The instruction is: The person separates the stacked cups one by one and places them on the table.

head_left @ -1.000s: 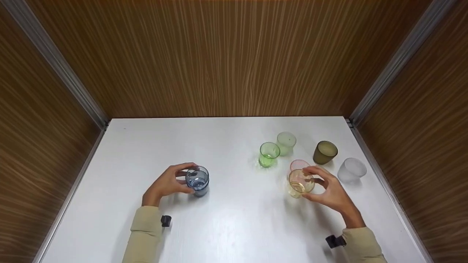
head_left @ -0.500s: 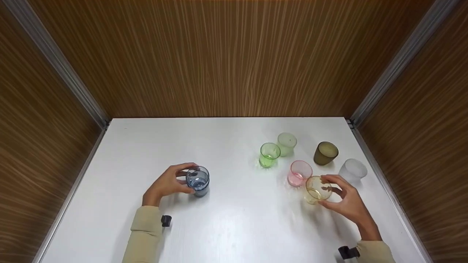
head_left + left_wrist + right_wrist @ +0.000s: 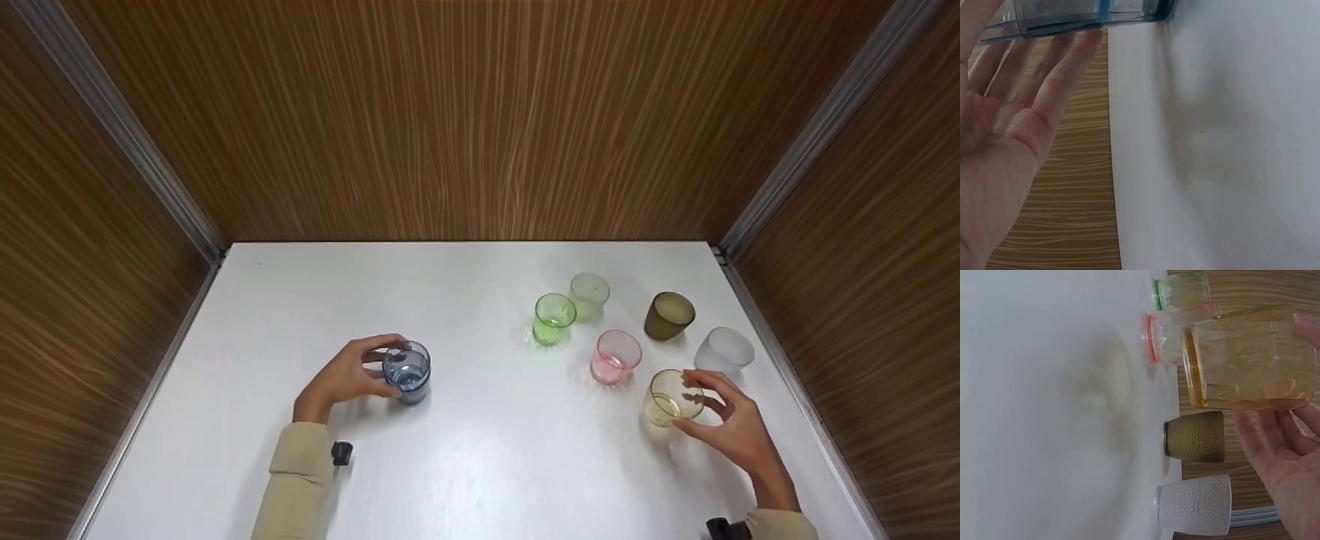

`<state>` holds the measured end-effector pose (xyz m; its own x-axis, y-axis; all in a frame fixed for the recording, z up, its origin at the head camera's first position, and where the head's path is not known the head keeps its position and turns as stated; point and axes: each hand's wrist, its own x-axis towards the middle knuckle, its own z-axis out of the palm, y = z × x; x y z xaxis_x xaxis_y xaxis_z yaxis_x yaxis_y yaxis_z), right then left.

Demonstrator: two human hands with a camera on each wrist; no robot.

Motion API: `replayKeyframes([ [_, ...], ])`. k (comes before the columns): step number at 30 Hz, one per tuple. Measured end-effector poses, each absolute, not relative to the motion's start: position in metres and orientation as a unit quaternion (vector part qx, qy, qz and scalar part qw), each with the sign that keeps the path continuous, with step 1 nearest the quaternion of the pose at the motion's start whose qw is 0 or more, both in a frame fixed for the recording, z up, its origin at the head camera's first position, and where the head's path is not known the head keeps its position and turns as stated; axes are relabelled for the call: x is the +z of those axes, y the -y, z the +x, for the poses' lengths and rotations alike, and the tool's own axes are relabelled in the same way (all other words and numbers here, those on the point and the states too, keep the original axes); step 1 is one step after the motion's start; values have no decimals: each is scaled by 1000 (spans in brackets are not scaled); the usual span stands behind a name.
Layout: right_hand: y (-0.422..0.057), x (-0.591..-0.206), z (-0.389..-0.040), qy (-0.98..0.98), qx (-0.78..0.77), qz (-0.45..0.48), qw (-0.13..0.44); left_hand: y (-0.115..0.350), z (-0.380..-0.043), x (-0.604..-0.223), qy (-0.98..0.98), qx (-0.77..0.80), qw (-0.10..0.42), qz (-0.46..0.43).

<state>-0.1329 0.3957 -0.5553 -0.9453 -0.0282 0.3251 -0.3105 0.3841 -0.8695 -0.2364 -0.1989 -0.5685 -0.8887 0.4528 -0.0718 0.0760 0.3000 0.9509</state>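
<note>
My left hand (image 3: pixel 346 375) holds a clear blue drinking glass (image 3: pixel 407 379) by its upper side, thumb in front and fingers behind. In the left wrist view the blue glass (image 3: pixel 1072 14) is cut off by the top edge. On the right, my right hand (image 3: pixel 739 427) grips a pale yellow glass (image 3: pixel 664 409) between thumb and fingers. The right wrist view has this yellow glass (image 3: pixel 1252 360) upright, its base appearing raised off the table. Just behind it in the head view stands a pink glass (image 3: pixel 611 367).
Behind the pink glass are a bright green glass (image 3: pixel 551 330) and a pale green frosted one (image 3: pixel 589 304), close together. An olive cup (image 3: pixel 664 322) and a frosted white cup (image 3: pixel 720 352) stand farther right. Wood-grain walls (image 3: pixel 480 127) enclose the white table (image 3: pixel 465 465).
The right hand has carried the yellow glass right and toward the front, away from the pink glass, which now shows fully. The left hand and blue glass have stayed in place.
</note>
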Motion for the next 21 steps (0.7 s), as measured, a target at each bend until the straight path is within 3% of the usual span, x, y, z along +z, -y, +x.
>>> replayKeyframes([
  [21, -418, -576, -122, 845, 521, 37, 118, 200, -238, -569, -795, 560, 165, 165],
])
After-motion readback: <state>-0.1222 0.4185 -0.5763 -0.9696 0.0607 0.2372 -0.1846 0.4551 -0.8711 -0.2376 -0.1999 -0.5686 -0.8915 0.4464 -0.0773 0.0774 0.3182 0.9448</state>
